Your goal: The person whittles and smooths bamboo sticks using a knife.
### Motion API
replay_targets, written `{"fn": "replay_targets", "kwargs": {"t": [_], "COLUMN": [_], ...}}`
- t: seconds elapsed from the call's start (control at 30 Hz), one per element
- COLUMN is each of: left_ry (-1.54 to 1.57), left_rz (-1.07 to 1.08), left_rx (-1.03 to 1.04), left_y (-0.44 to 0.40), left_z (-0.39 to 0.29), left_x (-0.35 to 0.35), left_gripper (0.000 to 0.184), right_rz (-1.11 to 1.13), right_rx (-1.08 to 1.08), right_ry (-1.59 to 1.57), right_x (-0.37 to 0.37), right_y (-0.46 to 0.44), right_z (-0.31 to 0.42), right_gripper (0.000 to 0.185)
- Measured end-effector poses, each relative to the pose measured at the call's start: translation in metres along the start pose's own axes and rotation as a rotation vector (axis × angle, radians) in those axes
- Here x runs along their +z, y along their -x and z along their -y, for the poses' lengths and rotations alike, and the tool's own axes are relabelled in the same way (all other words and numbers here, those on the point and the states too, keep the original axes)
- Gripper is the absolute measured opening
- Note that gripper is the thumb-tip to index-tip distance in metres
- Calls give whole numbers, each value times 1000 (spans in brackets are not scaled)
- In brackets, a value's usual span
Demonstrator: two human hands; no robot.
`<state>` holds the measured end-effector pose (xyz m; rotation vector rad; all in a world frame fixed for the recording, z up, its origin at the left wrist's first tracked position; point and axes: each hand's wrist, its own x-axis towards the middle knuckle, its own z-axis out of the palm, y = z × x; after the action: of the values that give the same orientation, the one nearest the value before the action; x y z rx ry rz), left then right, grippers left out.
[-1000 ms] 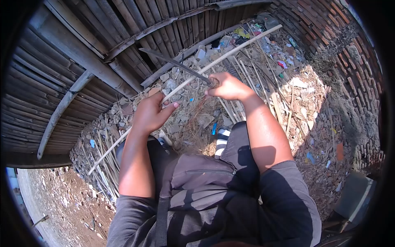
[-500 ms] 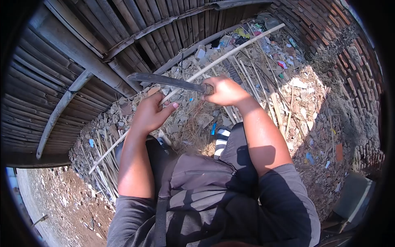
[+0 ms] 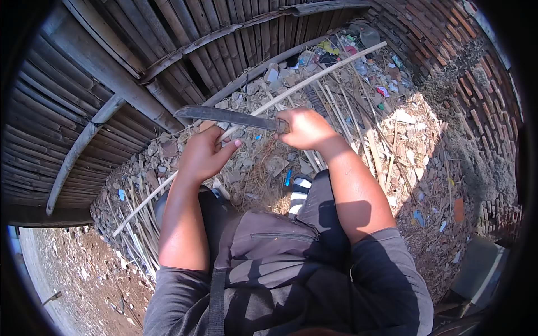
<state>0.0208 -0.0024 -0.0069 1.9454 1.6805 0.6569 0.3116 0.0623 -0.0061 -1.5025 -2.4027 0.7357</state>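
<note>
Stick point(image 3: 302, 85) diag. up R, L fingers point(image 3: 212, 134) curled round it, R fingers point(image 3: 284, 116) clenching knife point(image 3: 224, 115), tip L

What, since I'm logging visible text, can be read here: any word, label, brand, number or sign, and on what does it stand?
None can be read.
Long dark metal blade: no lettering visible.
Black fabric bag with zip: none visible.
Small coloured litter scraps: too small to tell whether any are printed.

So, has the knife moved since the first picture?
Yes. The knife has swung, so its tip sits lower in the picture against the bamboo wall.
</note>
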Motion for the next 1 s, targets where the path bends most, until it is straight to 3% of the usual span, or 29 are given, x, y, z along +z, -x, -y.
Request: {"fn": "replay_targets", "kwargs": {"t": [0.1, 0.17, 0.2, 0.23, 0.3, 0.37, 0.4, 0.43, 0.5, 0.63, 0.7, 0.9, 1.0], "left_ry": [-51, -70, -89, -109, -129, -131, -123, -117, -114, -70, -58, -125, -108], "left_rz": [2, -66, -75, -81, -75, -59, -35, -11, 17, -19, -47, -58, -38], "left_rx": [-23, 6, 7, 8, 7, 2, -4, -11, -30, 5, 19, -14, 12], "left_y": [5, 6, 5, 5, 3, 0, 0, -1, 0, 4, 4, 1, -1], "left_z": [-2, -4, -4, -3, -3, -5, -8, -10, -13, -2, 0, -7, -6], "left_x": [-9, -12, -14, -16, -16, -13, -11, -10, -9, -5, -8, -14, -8], "left_gripper": [50, 48, 47, 46, 46, 46, 46, 46, 45, 47, 47, 46, 49], "right_rz": [111, -184, 32, -166, -313, -63, -154, -66, 25, 25, 59, -221, -59], "right_rx": [-6, 48, 191, 272, 257, 204, 133, 213, 16, -62, 85, 293, 257], "right_ry": [-124, -128, -314, -285, -205, -260, -47, -74, -25, -64, -203, -234, -105], "right_x": [-7, -2, -21, -20, -9, -14, -12, -14, 2, 3, -5, -7, -18], "right_y": [-8, -10, -18, -8, -7, -8, 0, 4, 0, -3, -13, -7, 1], "right_z": [-12, -39, -44, -42, -47, -44, -25, -4, 0, -2, -22, -56, -15], "right_gripper": [60, 66, 74, 75, 70, 67, 60, 50, 53, 53, 64, 70, 65]}}
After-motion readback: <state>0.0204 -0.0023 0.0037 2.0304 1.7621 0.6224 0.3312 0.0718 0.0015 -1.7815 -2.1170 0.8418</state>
